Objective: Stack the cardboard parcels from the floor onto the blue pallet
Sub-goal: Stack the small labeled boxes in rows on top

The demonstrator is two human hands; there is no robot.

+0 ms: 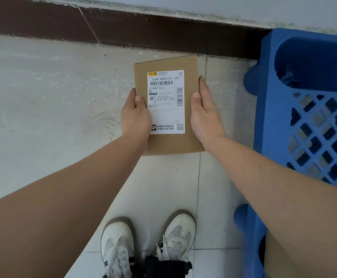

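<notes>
Left arm bare, reaching straight forward toward centre. Left hand (136, 117) grips the parcel's left edge: thumb on top beside the label, fingers curled under, hidden. Cardboard parcel (173, 143) is held flat between both hands, white shipping label (166, 109) facing up, floor (43, 97) below it. Right arm is also extended. Right hand (204, 115) holds the right edge, thumb on top, forefinger straight along the side, other fingers out of sight. Blue pallet (272, 117) at 3 o'clock of the parcel, near, not touching. Dark skirting (123, 29) at 12 o'clock, my white shoes (117, 241) at 6 o'clock.
</notes>
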